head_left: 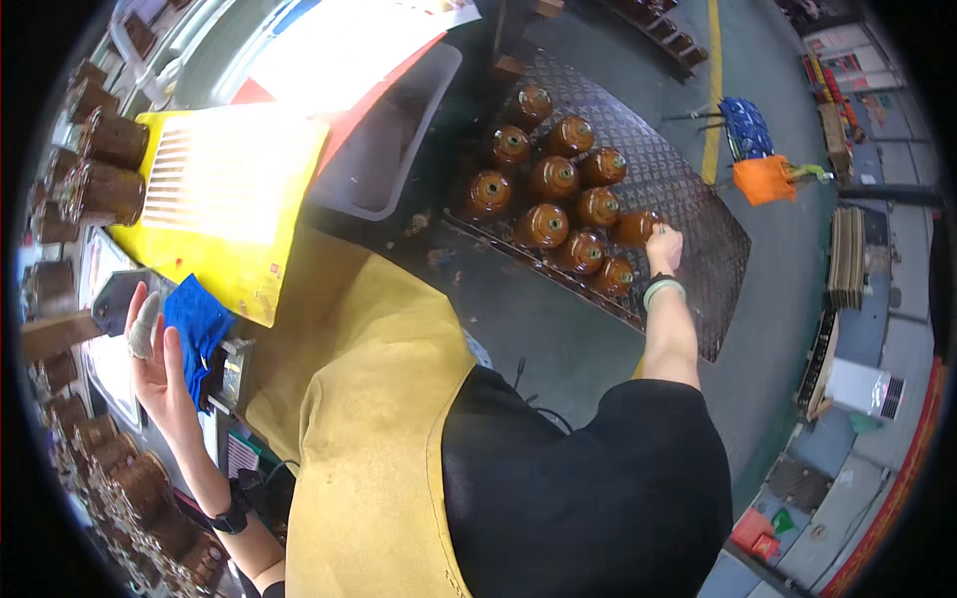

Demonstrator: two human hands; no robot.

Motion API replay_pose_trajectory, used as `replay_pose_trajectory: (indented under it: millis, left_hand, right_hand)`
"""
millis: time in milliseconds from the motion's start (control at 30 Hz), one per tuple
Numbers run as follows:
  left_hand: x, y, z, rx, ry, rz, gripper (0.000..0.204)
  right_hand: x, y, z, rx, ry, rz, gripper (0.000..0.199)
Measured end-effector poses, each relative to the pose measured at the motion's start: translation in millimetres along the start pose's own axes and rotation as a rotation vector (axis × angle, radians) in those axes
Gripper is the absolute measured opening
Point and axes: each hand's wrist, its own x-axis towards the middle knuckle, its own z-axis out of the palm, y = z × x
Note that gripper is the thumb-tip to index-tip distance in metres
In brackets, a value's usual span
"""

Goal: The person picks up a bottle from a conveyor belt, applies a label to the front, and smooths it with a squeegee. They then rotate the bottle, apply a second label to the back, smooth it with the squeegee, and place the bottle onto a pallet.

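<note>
My right hand (665, 249) reaches out to the right, its fingers closed at the top of a brown glazed insulator (634, 228). That piece is at the right side of a group of similar glossy, rounded brown insulators (554, 177), which stand on a dark patterned metal plate (688, 159). My left hand (158, 364) is raised at the left with fingers extended and nothing in them; a pale wrap covers one finger. Beside it lies a blue cloth (196, 324). What my right fingers grip is partly hidden by the hand itself.
Rows of brown insulators (115, 138) line the left edge, near a bright yellow panel (289, 234). A grey plastic bin (399, 164) stands between that panel and the plate. An orange cloth (765, 179) and a blue patterned item (746, 128) are at the right.
</note>
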Motion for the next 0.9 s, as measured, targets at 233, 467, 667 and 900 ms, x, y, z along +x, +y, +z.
replay_pose_trajectory:
  millis: [233, 467, 667, 900]
  left_hand:
    - [-46.9, 17.9, 17.8, 0.005, 0.092, -0.238, 0.033]
    - [-68.4, 19.5, 7.1, 0.149, 0.192, -0.110, 0.031]
    - [-68.1, -0.1, -13.6, -0.008, 0.308, -0.121, 0.033]
    - [-69.1, 9.5, -25.3, -0.093, 0.378, -0.114, 0.034]
  right_hand:
    - [9.1, 8.4, 24.1, -0.205, -0.247, -0.182, 0.046]
    - [93.8, -35.2, 12.7, 0.362, 0.193, -0.099, 0.040]
    - [-122.6, -359.2, -144.1, 0.885, -0.036, -1.089, 0.022]
    - [-377.4, -598.7, -206.9, 1.263, -0.297, -1.954, 0.020]
